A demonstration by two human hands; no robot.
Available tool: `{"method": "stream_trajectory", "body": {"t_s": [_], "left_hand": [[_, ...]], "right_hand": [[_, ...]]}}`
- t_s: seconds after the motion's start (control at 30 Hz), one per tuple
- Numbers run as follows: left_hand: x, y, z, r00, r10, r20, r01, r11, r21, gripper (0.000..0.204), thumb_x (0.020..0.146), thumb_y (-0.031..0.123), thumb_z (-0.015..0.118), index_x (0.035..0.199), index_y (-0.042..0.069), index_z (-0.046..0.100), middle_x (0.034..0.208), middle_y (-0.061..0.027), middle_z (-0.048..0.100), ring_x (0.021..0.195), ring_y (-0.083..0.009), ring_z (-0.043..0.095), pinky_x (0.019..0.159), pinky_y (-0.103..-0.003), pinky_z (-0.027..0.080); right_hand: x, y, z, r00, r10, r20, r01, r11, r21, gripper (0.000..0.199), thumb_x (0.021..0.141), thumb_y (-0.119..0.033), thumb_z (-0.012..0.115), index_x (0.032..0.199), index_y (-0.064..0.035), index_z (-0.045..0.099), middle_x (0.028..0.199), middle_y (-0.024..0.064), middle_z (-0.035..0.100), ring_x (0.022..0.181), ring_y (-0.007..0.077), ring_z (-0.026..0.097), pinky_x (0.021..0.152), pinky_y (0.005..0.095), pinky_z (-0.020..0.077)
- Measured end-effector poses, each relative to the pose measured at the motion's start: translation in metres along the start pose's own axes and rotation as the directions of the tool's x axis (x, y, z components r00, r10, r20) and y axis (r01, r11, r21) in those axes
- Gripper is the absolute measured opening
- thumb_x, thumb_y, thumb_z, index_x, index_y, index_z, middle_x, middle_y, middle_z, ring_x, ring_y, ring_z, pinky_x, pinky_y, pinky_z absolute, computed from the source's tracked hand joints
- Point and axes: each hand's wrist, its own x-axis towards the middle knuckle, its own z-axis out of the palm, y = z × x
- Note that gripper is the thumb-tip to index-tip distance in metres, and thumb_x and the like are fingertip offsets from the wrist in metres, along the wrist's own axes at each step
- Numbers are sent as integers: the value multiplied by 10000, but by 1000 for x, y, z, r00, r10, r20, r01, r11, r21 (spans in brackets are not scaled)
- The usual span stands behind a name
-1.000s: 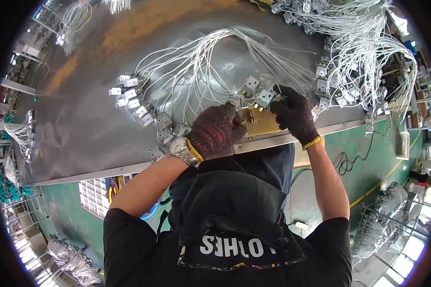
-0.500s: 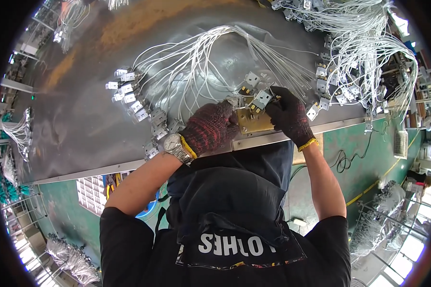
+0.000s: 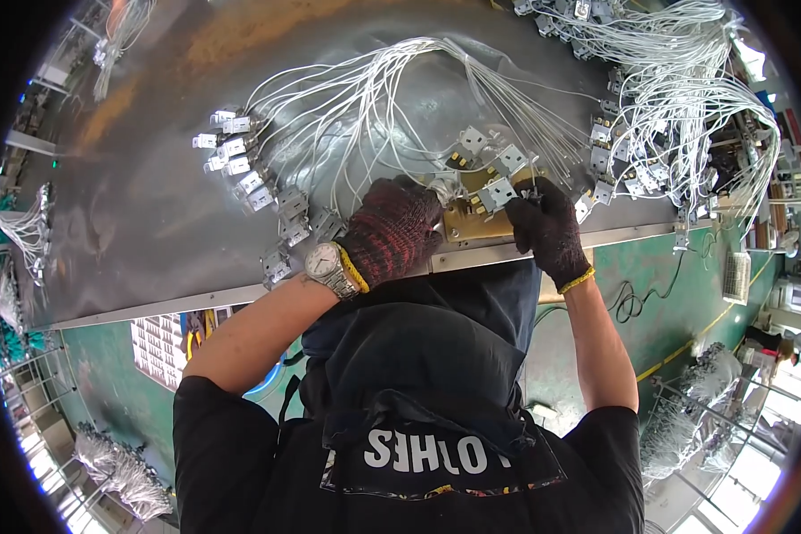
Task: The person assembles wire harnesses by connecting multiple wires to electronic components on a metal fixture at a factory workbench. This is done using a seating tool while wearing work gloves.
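My left hand (image 3: pixel 392 222), in a dark red-and-black knit glove with a watch at the wrist, is closed at the table's front edge. Its fingers hold a bunch of white wires (image 3: pixel 445 187). Also gloved, my right hand (image 3: pixel 547 227) has its fingers curled and pinches a small silver metal connector (image 3: pixel 497 194) with brass-coloured prongs. Two similar connectors, one at the far left (image 3: pixel 472 141) and one nearer (image 3: pixel 510 160), sit just beyond it. Beneath lies a brass-coloured plate (image 3: pixel 472 228), partly covered by the connectors and hands.
White wires (image 3: pixel 392 67) arch across the grey metal table (image 3: pixel 151 214) to connectors (image 3: pixel 236 144) at the left. A large heap of wired connectors (image 3: pixel 685 98) covers the right end. Below the table edge, a white slatted crate (image 3: pixel 157 349) stands on the green floor.
My right hand has shifted slightly right and nearer, and the connector at its fingers has moved with it. Another connector behind it shows more plainly. My left hand has stayed closed in nearly the same place.
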Motion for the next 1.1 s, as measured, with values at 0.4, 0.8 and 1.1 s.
{"method": "stream_trajectory", "body": {"t_s": [0.4, 0.8, 1.1], "left_hand": [[-1, -2, 5, 992, -114, -48, 115, 993, 10, 387, 786, 427, 787, 934, 82, 692, 881, -156, 699, 850, -369, 669, 804, -506, 487], [9, 18, -17, 977, -54, -208, 85, 986, 143, 369, 731, 410, 762, 840, 62, 705, 868, -172, 677, 812, -352, 661, 699, -493, 499], [7, 25, -26, 978, -100, -181, 144, 958, 249, 416, 727, 407, 784, 960, 67, 725, 1135, -136, 629, 1001, -312, 613, 802, -445, 470]], "right_hand": [[32, -13, 9, 999, 8, 36, -8, 1000, -13, 161, 891, -112, 699, 1001, -18, 628, 704, 30, 584, 515, 116, 542, 461, 280, 464], [23, 4, -5, 994, -98, 49, 98, 995, -12, 102, 884, -67, 675, 853, -48, 579, 639, 49, 571, 473, 131, 552, 395, 294, 435], [24, -9, 5, 994, -90, 62, 91, 996, -23, 128, 878, -99, 678, 827, -63, 567, 628, 30, 548, 448, 127, 532, 375, 289, 427]]}}
